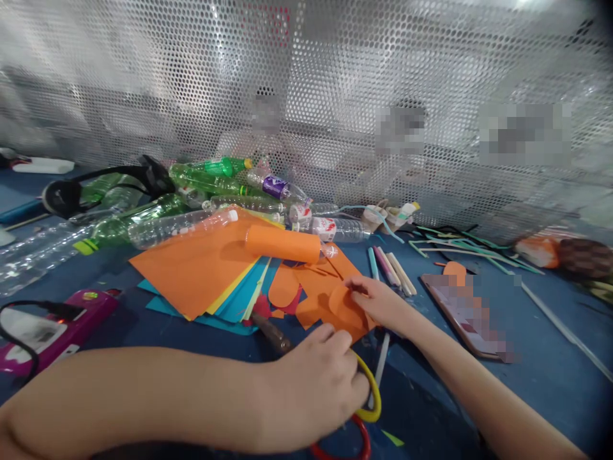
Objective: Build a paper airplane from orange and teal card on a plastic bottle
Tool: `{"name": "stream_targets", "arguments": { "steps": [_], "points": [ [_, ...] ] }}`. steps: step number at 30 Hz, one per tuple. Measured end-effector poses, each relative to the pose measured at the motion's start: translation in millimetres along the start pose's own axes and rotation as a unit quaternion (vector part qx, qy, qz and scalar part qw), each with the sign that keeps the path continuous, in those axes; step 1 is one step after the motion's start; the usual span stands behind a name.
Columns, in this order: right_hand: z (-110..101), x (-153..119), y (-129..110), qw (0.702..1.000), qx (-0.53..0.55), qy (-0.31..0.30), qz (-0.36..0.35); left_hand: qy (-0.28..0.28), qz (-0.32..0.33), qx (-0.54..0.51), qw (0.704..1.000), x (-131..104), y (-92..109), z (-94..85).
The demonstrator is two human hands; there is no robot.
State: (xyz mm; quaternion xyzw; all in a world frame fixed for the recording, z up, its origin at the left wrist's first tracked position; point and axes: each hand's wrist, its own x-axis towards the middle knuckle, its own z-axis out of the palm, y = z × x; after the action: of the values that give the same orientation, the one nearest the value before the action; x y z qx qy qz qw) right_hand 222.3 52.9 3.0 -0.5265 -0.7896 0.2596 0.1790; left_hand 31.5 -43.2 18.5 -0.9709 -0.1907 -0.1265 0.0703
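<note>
Perforated silvery screen (306, 57) right across the back, dim figures (265, 115) showing in it, and before it a blue table (565, 390) crowded with craft things. Near the middle, a rounded orange paper piece (342, 305) lying over loose orange scraps (309, 310). At its right edge, the right hand (378, 303), thumb and fingertips closed on the paper. Nearer the camera, the left hand (318, 380), fingers curled at a yellow ring handle (377, 402), a red ring handle (364, 441) just below; impossible to tell whether clamped on the yellow one or merely against it. Beyond the scraps, an orange cylinder (282, 244) on its side, partly over orange sheets (196, 275), with blue sheets (239, 297) jutting out beneath. Farther back, a heap of green bottles (211, 179) and clear ones. Off to the right, coloured sticks (385, 265) and a phone (460, 313); at far left, a purple device (90, 313) with a black cable (62, 310).
</note>
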Motion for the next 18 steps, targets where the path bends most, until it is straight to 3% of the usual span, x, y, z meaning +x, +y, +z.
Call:
{"name": "stream_targets", "arguments": {
  "steps": [5,9,12,17,18],
  "points": [
    [-4.6,0.0,0.3,0.998,0.019,0.027,-0.049,0.066,0.041,0.035,0.996,-5.8,15.9,-16.2],
    [-7.0,-0.7,-4.2,0.998,0.013,0.025,-0.060,0.030,0.022,0.073,0.997,-12.8,16.1,-17.2],
    [-3.0,-2.8,-9.0,0.998,-0.009,-0.002,-0.065,-0.023,-0.061,0.080,0.995,-21.4,2.9,-11.6],
    [5.1,-10.6,-22.6,0.998,-0.014,-0.020,-0.057,-0.112,-0.168,0.079,0.976,-43.0,-41.9,3.7],
    [5.5,-12.1,-25.5,0.998,-0.017,-0.025,-0.054,-0.107,-0.198,0.051,0.973,-47.1,-50.5,7.8]
  ]
}}
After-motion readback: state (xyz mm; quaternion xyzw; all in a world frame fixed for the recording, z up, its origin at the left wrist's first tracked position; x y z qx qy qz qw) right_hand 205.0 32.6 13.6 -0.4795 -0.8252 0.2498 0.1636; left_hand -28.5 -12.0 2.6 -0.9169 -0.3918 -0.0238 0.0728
